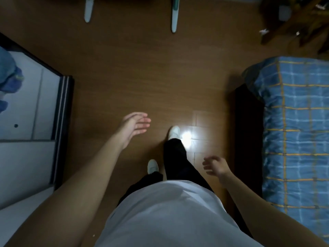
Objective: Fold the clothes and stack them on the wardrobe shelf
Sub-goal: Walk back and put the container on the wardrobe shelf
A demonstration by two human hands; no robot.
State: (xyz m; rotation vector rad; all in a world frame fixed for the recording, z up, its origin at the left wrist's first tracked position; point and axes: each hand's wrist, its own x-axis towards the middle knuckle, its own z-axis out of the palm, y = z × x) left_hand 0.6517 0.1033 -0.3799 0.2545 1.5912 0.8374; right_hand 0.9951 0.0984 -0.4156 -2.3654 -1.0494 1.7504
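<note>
- The left hand (135, 126) hangs over the wooden floor (124, 68) with the palm turned inward. Its fingers are straight and close together, and it holds and touches nothing.
- The right hand (215, 166) is lower and nearer the body, beside the black trousers (176, 157). Its fingers are loosely curled and spread, and it holds nothing.
- The blue clothes (8, 75) lie at the far left edge of the view, on the white wardrobe shelf (26, 107). They are well apart from both hands, and how neatly they are folded cannot be told.
- A dark wardrobe frame (62, 122) borders the white panels on the side nearest the person.
- The person stands between the wardrobe and a bed, in a white shirt (169, 211) and white shoes (175, 131), with the right foot ahead of the left.
- The bed carries a blue checked cover (293, 131) with yellow lines, and a dark bed frame (249, 131) runs along its near side.
- A bright glare (186, 138) lies on the floor just beside the forward shoe.
- Two pale stand feet (174, 16) rest on the floor at the top of the view.
- Blurred wooden furniture (293, 20) fills the upper right corner.
</note>
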